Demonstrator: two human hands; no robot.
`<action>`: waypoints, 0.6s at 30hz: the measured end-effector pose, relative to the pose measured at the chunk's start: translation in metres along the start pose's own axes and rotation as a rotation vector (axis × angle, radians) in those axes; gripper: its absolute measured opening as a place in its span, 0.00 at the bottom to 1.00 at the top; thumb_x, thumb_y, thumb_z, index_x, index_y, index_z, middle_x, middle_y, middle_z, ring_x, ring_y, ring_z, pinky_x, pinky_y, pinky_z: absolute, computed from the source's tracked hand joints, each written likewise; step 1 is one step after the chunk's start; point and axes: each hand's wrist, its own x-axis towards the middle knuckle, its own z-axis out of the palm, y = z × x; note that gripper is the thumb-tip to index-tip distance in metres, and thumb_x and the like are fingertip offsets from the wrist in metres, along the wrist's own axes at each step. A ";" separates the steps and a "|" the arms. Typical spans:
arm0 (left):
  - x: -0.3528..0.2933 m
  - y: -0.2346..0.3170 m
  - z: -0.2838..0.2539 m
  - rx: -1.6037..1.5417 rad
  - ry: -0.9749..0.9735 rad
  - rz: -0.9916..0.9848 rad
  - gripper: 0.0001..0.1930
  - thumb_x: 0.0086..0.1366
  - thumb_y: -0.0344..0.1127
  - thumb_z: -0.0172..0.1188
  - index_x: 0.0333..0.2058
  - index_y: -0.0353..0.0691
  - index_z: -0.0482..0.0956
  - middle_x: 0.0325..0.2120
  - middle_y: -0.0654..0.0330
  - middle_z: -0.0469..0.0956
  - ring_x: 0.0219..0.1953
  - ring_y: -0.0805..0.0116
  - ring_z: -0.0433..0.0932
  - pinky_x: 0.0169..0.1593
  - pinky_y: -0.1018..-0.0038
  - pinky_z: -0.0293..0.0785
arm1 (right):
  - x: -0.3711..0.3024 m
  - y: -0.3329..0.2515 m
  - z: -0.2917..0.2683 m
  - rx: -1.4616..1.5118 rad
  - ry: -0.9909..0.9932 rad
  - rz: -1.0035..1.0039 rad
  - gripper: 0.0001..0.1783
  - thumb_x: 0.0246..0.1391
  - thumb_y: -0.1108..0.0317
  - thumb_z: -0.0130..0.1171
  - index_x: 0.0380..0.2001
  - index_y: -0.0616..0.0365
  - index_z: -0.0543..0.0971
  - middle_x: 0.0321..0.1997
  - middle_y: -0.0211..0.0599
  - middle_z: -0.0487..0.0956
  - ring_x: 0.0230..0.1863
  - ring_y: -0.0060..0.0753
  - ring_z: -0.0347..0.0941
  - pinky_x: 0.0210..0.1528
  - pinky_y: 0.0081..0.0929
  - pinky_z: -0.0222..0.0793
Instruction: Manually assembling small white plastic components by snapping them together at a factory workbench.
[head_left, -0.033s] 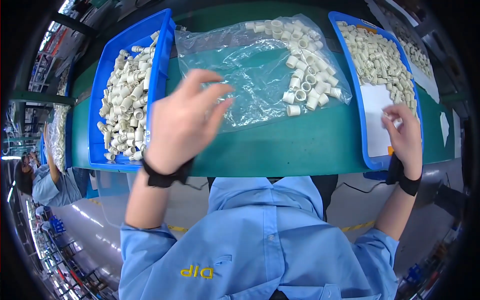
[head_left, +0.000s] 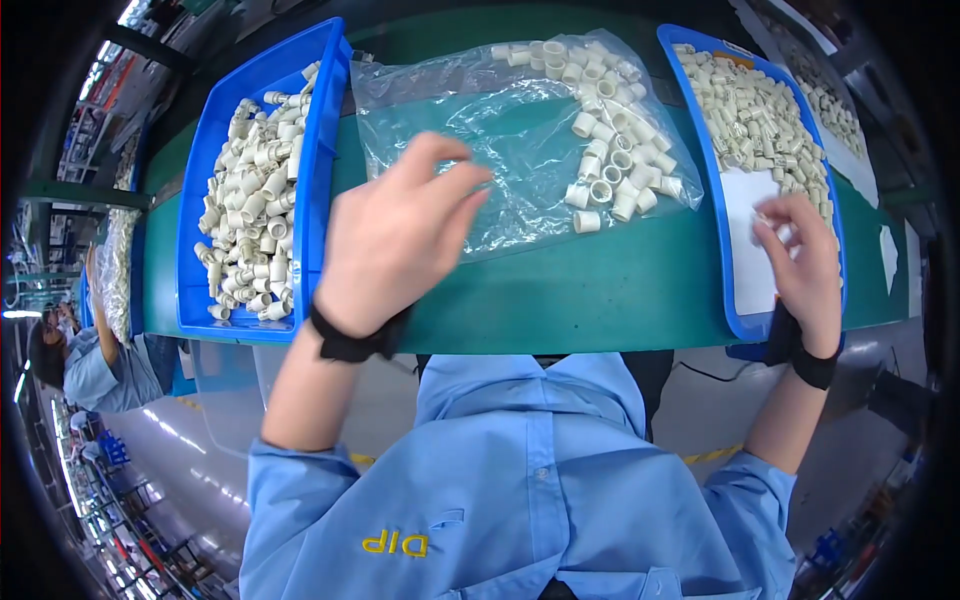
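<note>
My left hand (head_left: 400, 240) hangs above the table between the left tray and a clear plastic bag (head_left: 450, 120). Its fingers are curved and apart, slightly blurred, with nothing visible in them. White cylindrical caps (head_left: 610, 130) lie in and on the right part of the bag. My right hand (head_left: 808, 270) is over the right blue tray (head_left: 735, 315), thumb and fingertips drawn together; whatever they may hold is too small to make out. Small white fittings (head_left: 750, 110) fill that tray's far part, and a white sheet (head_left: 745, 235) covers its near left part.
A blue tray (head_left: 315, 170) heaped with white cap-and-insert pieces (head_left: 255, 190) stands at the left of the green table (head_left: 560, 290). More small parts (head_left: 830, 110) lie on a sheet at the far right. At the far left, another person (head_left: 105, 370) sits at work.
My left hand has moved right, away from the left tray and toward the bag. My right hand has shifted slightly left and up over the white sheet.
</note>
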 end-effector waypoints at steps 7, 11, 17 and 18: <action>0.079 -0.052 0.113 -0.155 -0.077 -0.135 0.10 0.57 0.26 0.59 0.38 0.40 0.84 0.37 0.51 0.82 0.41 0.50 0.81 0.45 0.59 0.77 | 0.094 -0.089 0.074 0.673 0.183 -0.089 0.08 0.61 0.76 0.57 0.44 0.62 0.76 0.40 0.31 0.78 0.35 0.16 0.74 0.33 0.13 0.66; 0.100 -0.035 0.128 -0.460 -0.210 -0.103 0.11 0.56 0.28 0.61 0.39 0.39 0.83 0.37 0.50 0.81 0.44 0.50 0.80 0.47 0.60 0.77 | 0.116 -0.076 0.117 0.836 0.300 -0.153 0.09 0.59 0.76 0.60 0.42 0.63 0.77 0.38 0.32 0.79 0.37 0.17 0.75 0.34 0.14 0.69; 0.103 -0.031 0.139 -0.377 -0.259 -0.079 0.10 0.56 0.29 0.63 0.38 0.37 0.81 0.38 0.50 0.80 0.48 0.50 0.78 0.49 0.60 0.75 | 0.103 -0.065 0.140 0.917 0.317 -0.111 0.11 0.60 0.77 0.59 0.46 0.64 0.75 0.41 0.35 0.79 0.36 0.18 0.74 0.32 0.13 0.69; 0.101 -0.032 0.133 -0.374 -0.220 -0.088 0.10 0.56 0.29 0.64 0.37 0.37 0.80 0.38 0.50 0.80 0.46 0.51 0.79 0.48 0.61 0.76 | 0.103 -0.065 0.140 0.949 0.344 -0.090 0.11 0.59 0.78 0.60 0.45 0.64 0.75 0.41 0.36 0.79 0.38 0.20 0.76 0.34 0.15 0.72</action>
